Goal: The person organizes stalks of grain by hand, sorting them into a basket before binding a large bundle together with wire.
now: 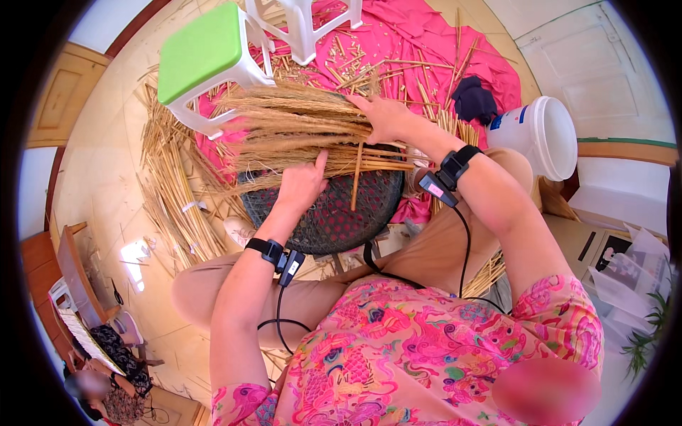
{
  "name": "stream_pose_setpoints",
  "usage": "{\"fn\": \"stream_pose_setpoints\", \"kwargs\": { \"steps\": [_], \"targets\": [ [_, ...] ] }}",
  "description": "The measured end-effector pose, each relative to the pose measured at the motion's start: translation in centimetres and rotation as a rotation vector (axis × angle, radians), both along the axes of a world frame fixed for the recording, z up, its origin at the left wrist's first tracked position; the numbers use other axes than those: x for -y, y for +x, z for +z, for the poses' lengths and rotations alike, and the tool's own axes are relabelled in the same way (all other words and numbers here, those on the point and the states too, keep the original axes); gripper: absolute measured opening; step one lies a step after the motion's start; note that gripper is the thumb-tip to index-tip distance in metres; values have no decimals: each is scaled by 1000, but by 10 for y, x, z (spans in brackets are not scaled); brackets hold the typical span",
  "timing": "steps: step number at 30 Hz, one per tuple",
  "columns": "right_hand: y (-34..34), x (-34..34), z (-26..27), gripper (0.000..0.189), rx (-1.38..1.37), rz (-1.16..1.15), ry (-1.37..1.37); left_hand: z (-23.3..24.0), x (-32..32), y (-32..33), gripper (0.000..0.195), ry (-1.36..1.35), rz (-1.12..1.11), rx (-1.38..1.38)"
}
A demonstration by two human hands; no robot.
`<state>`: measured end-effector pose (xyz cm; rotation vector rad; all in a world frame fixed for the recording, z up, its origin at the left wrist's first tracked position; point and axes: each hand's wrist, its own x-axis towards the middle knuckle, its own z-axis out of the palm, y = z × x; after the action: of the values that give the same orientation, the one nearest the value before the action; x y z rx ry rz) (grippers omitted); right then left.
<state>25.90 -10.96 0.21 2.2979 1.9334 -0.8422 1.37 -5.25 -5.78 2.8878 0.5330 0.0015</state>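
Note:
A thick bundle of broom straw lies across a round, dark woven-topped stool, its feathery heads to the left. My right hand spans the stem end of the bundle, thumb and forefinger apart around it. At the bundle's near edge is my left hand, one finger stretched over the straws and the others curled; whether they pinch any is hidden. Several bare stems stick out to the right below my right hand. One short loose stalk lies crosswise over them. A thin pale string trails over the straw heads.
A green-topped plastic stool stands beyond the bundle, on the left. Cut stalk pieces litter a pink cloth. Tied straw bundles lie on the floor at left. A white bucket lies tipped at right. Another person sits lower left.

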Motion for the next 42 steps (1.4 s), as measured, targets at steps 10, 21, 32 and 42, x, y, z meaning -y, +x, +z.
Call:
{"fn": "stream_pose_setpoints", "kwargs": {
  "steps": [10,21,32,42],
  "targets": [
    [10,-17,13,87,-338,126,76,55,2,-32,11,101,-76,247],
    [-14,-17,18,78,-184,196,314,63,43,-60,33,-178,-35,-58],
    [-26,-7,-28,53,79,210,327,29,30,-51,43,-103,94,-72],
    [-29,-27,-31,46,226,222,444,5,5,-39,37,-46,-117,77]
  ]
}}
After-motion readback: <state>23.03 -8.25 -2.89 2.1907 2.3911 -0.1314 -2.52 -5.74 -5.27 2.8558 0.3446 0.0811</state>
